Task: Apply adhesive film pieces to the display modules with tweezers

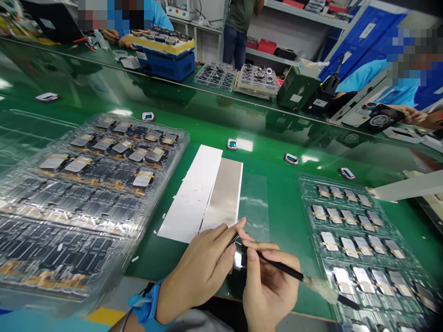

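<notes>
My left hand [197, 272] and my right hand [268, 290] meet at the front edge of the green mat. Between them is a thin, glossy black flat part [239, 260], partly hidden by my fingers. My right hand grips a black-handled brush [282, 267] with pale bristles [320, 288] pointing right. A blue wrist strap [147, 299] circles my left wrist. Just beyond my fingertips lie a white sheet [190, 196], a silver-grey sheet [224, 193] and a clear film [254, 203].
Clear plastic trays of dark modules with silver labels lie on both sides: one [182, 138] left, one [306, 193] right. Small pink-framed parts [232, 144] dot the mat. Beyond, a co-worker's hands [411, 115] hold a black object, and a blue machine [164, 60] stands.
</notes>
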Available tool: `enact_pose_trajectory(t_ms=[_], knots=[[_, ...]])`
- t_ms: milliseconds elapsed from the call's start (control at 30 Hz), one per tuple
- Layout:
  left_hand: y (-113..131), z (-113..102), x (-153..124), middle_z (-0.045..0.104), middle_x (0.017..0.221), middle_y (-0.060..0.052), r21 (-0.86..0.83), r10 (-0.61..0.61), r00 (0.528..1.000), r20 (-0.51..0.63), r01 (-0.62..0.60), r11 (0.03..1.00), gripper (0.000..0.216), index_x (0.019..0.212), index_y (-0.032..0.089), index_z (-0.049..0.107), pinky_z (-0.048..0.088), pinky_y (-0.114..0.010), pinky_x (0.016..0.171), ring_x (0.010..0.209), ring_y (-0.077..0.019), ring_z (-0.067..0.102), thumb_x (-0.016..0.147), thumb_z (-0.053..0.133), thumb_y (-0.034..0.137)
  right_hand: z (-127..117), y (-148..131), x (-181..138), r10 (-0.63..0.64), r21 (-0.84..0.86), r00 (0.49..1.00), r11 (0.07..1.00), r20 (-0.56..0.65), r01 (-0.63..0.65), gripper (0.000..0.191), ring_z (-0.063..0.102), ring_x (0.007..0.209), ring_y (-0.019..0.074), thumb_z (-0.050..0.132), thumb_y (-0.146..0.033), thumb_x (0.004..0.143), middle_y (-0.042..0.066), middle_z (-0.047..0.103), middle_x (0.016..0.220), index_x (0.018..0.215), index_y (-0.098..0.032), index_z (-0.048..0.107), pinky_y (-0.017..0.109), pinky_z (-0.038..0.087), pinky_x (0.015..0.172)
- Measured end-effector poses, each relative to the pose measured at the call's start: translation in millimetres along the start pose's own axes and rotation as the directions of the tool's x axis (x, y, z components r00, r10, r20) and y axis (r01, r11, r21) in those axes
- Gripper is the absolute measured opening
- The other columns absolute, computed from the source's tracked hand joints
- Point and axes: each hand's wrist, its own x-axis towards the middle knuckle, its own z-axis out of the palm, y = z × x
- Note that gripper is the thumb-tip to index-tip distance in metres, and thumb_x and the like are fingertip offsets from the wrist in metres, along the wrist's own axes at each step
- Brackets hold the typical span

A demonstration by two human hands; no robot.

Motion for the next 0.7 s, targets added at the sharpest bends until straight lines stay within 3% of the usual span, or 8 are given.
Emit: enact_pose_trajectory(t_ms=[700], knots=[[0.0, 1.0, -0.5, 0.062, 0.112, -0.009, 0.016, 0.009, 1.000, 0.007, -0.010, 1.000, 0.049, 0.151, 0.023, 0.034, 0.051, -0.045, 0.093, 0.102, -0.0246, 0.061, 0.102, 0.030, 0.023, 0.2, -1.2, 0.5, -0.061, -0.018, 0.998, 0.998, 0.011, 0.061, 0.022, 0.072, 0.084, 0.0163, 0.057, 0.001, 0.087, 0.002, 0.068, 0.086, 0.096, -0.019, 0.052, 0.037, 0.065, 0.076]])
